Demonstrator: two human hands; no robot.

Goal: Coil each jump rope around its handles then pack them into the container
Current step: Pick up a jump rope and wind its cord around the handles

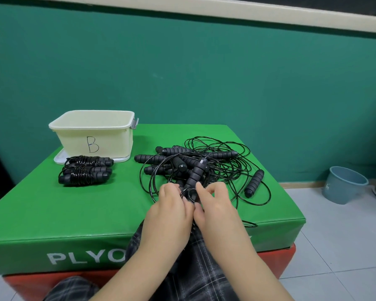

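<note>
A tangle of black jump ropes (206, 165) with ribbed foam handles lies on the green plyo box (96, 211). My left hand (170, 208) and right hand (215, 204) meet at its near edge. Together they grip a pair of upright black handles (195, 174), and black cord loops (188, 193) show between my fingertips. Three coiled ropes (86, 171) lie side by side to the left. Behind them stands the cream container (93, 135), marked B, open, its inside showing nothing from here.
The container sits on its white lid (60, 158). One loose handle (254, 183) lies apart at the right of the pile. A blue bucket (343, 184) stands on the tiled floor to the right. The green box rests on a red one (278, 263).
</note>
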